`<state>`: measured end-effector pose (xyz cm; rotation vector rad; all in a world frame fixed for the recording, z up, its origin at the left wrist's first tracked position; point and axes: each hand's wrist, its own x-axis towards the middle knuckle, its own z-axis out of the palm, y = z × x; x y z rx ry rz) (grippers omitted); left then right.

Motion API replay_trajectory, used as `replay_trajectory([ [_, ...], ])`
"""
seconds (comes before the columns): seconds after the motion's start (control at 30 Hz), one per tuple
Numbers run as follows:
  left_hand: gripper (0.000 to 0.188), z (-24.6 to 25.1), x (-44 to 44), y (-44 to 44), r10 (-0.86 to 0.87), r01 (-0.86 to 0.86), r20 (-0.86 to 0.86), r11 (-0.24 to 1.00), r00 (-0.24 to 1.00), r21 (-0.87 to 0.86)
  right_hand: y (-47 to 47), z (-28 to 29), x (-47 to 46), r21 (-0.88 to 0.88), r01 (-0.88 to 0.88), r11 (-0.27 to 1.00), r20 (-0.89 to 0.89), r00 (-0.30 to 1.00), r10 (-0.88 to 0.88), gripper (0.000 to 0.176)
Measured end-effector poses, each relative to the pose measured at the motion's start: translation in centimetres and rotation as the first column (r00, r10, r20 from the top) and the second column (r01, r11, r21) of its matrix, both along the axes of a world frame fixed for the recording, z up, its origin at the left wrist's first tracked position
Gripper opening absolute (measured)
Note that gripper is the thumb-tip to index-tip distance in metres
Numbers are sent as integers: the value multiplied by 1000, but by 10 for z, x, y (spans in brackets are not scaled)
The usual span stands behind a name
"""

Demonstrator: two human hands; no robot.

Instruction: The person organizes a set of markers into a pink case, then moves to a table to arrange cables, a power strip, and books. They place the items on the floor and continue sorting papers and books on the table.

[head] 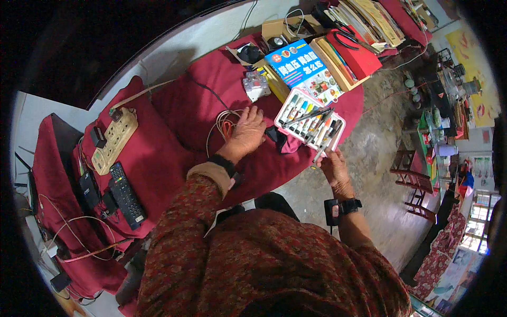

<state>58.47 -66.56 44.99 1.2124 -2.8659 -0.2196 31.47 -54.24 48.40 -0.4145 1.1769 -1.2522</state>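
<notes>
My left hand [250, 128] lies palm down on the dark red cloth [253, 178], beside a loosely coiled pale cable [218, 126]. Some orange strand shows by the wrist; what is beneath the palm is hidden. My right hand [336, 168] has its fingertips at the near corner of a pink-rimmed white box [282, 113] of marker pens. Several pens [303, 109] lie in a row inside, with dark and grey ones crosswise on top. One grey pen [320, 152] sticks out over the rim at my right fingers. A crumpled black and pink cloth item [289, 143] sits between my hands.
A blue-covered book [301, 67] leans behind the pen box, near a clear plastic case [255, 84]. Piled papers [368, 21] stand at the back. Leftward are a power strip [115, 140] and a remote control [127, 196]. Wooden chairs [412, 174] stand across the floor.
</notes>
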Motion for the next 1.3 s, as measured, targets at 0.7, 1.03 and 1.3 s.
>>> replay_trajectory([
  [0.7, 28, -6, 102, 19, 147, -269, 577, 954, 804, 131, -47, -79, 161, 116, -243, 963, 160, 962, 223, 22],
  [1.03, 35, 2, 102, 37, 220, -257, 292, 962, 931, 96, -61, -79, 204, 369, -567, 737, 114, 814, 570, 32],
  [1.3, 43, 13, 108, 35, 282, -348, 280, 910, 918, 226, -116, -63, 136, -61, -513, 856, -954, 282, 100, 49],
])
